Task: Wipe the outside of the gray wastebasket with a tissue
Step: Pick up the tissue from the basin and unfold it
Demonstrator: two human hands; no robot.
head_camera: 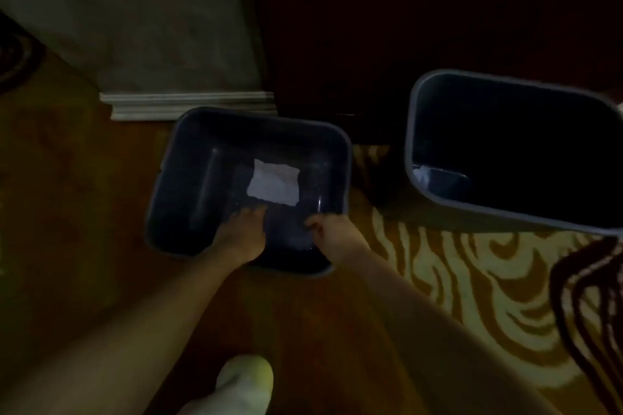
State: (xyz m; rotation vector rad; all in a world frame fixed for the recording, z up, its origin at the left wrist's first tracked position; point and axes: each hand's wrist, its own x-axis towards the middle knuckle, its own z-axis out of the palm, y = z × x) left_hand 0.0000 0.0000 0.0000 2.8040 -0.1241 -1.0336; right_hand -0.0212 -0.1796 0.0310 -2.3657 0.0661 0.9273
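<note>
Tissue [273, 186] flat inside gray wastebasket [168, 178]; left hand [244, 229] fingers extended near it, right hand [332, 232] curled, grip unclear

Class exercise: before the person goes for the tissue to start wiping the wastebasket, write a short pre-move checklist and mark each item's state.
1. Tissue located, lying inside the wastebasket: ok.
2. Left hand reaching in near the tissue: ok.
3. Tissue already gripped: not ok.
4. Right hand steadying the near rim: cannot tell, too dark.
5. Wastebasket upright on the floor: ok.
6. Lighting sufficient to see dirt: not ok.
</note>
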